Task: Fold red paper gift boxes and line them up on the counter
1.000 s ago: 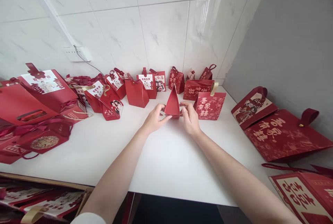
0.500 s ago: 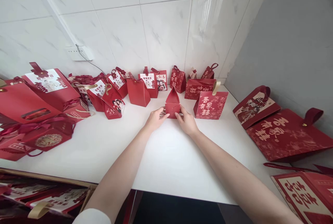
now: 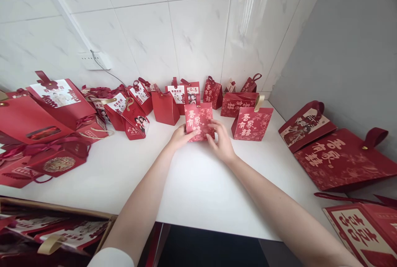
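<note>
A small red gift box (image 3: 200, 114) stands on the white table, its front with pale gold Chinese characters and floral print facing me. My left hand (image 3: 181, 136) grips its left side, thumb across the lower front. At the right edge, my right hand (image 3: 221, 139) has its fingers curved and apart from the thumb; the fingertips overlap the edge, lightly touching it as far as I can see. A similar printed gift box (image 3: 251, 125) with a beige strap stands just right of my right hand. Behind the left hand is a plain red box (image 3: 166, 109).
Several red gift boxes line the tiled wall (image 3: 198, 31), such as a strapped one (image 3: 212, 95). Larger boxes crowd the left (image 3: 58, 161) and the right, including a big printed box (image 3: 341, 159). A cardboard carton (image 3: 108, 227) of folded packaging sits at lower left, below the table edge.
The box between my hands has turned from its narrow, pointed side to its wide printed face. My right hand's fingers have loosened and spread; the left keeps its grip.
</note>
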Demonstrator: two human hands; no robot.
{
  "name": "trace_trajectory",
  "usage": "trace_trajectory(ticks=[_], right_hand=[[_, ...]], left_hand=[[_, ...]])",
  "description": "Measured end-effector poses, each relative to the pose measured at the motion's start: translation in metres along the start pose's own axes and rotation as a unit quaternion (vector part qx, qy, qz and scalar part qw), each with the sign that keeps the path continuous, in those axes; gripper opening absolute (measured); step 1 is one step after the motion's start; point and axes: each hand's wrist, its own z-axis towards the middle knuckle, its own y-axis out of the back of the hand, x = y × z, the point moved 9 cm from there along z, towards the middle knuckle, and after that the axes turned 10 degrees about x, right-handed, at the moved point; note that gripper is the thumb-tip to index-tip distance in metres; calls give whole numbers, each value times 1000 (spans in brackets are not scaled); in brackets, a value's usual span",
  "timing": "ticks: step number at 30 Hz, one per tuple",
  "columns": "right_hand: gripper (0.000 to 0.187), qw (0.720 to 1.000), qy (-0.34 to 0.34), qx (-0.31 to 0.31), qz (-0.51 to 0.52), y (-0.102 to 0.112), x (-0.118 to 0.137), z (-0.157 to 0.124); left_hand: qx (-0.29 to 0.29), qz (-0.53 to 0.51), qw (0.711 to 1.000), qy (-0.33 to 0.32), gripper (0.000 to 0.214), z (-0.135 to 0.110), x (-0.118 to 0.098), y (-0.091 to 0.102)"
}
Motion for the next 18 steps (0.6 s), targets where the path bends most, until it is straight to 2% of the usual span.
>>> trace_trajectory(ticks=[3,5,6,7,9,11,12,13,15,17,18], right_hand=[[69,994,-75,-49,57,8,-23,-2],[76,986,-127,-28,107,2,-42,-2],[75,980,-145,-1,135,-3,-49,-2],[69,975,-156,32,157,-10,-54,-2],[49,969,-168,80,162,-18,-58,-2],[27,973,-180,92,109,-17,-57,-4],[22,976,-184,91,71,-15,-54,-5],[21,978,-183,91,33,-14,-50,-6],[21,980,-163,104,-40,-13,-39,-6],[23,978,-138,115,-109,-14,-27,-4],[25,974,-130,116,-143,-14,-23,-2]], left_hand=[[61,37,997,-9,59,2,8,-4],[105,26,994,-15,60,5,16,-7],[105,20,994,-17,59,7,20,-6],[78,20,997,-14,59,9,25,0],[-41,56,998,-1,59,9,30,20],[-159,112,981,12,53,2,25,38],[-179,136,974,6,48,-1,19,39],[-162,157,974,-12,45,-2,10,34],[-72,197,976,-66,48,-3,-11,14],[30,252,961,-109,52,-7,-27,-12],[62,282,951,-114,51,-9,-30,-22]])
